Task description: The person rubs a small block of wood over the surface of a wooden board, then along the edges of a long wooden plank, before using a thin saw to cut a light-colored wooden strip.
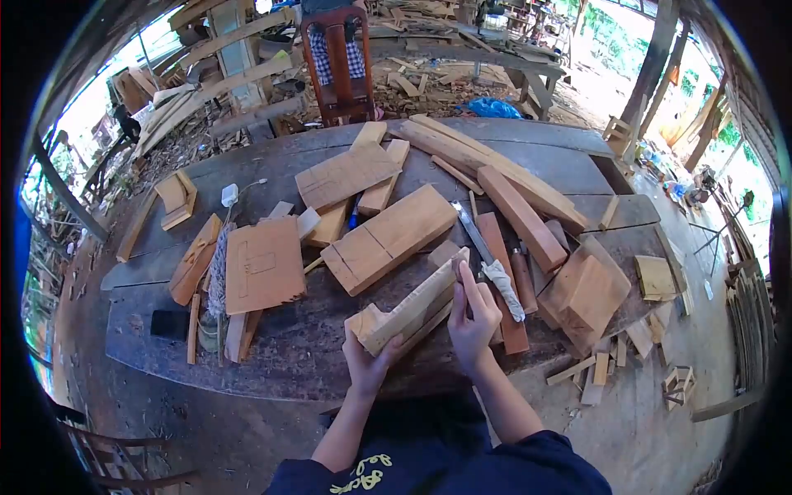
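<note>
My left hand (369, 363) is closed around the near end of a wooden block (404, 318), pale on its upper edge with a curved notch at its left end. The block is tilted above the table's front part. At its far right end, my right hand (473, 326) pinches a small brown piece (459, 266) against the edge; its exact kind cannot be made out. Just beyond lies a thick plank (389, 238) with dark lines drawn across it. To the right are a long metal tool (473, 235) with a white-wrapped handle and a wooden-handled tool (523, 280).
The dark wooden table (289, 363) carries a squarish board (264, 262), a phone-like black object (169, 324), a long reddish beam (521, 216) and an angled block (587, 297). A wooden chair (338, 62) stands behind. Offcuts (594, 384) lie on the floor at right.
</note>
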The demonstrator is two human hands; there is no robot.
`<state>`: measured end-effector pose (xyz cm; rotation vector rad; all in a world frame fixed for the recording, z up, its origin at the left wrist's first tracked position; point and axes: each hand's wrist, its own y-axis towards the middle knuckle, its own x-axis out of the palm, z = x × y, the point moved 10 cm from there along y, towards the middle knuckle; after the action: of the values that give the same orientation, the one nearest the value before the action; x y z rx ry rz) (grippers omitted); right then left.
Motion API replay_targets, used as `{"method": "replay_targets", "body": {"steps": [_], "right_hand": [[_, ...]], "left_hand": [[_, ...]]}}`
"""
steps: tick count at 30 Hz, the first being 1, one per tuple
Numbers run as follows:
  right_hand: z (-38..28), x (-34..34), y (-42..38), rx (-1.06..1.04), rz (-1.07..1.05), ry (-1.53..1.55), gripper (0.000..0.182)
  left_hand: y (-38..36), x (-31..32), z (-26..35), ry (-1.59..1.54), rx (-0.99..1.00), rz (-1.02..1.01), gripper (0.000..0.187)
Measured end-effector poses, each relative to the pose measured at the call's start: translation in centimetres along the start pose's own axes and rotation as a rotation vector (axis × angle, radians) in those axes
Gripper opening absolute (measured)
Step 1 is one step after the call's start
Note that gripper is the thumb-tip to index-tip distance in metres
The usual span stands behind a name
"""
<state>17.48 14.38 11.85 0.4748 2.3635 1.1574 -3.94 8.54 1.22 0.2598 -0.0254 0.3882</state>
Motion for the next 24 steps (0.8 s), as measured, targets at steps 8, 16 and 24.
{"method": "replay_targets", "body": {"steps": [8,16,24], "right_hand": [[0.9,3.2,-3.6,0.107,-0.286,-0.094,0.039],[0.6,3.5,-3.0,0.116,-0.398,-0.128,0.040],[0.7,1.1,-1.5,0.176,-0.347,-0.061,0.039]], "left_hand": [[0.6,-3.1,-2.0,-0.105,-0.120,0.303,0.044],[0.8,-3.5,-2.8,-0.221,-0.249,0.350,0.042],[0.4,-3.5,-1.9,-0.157,-0.296,0.321,0.043]]}}
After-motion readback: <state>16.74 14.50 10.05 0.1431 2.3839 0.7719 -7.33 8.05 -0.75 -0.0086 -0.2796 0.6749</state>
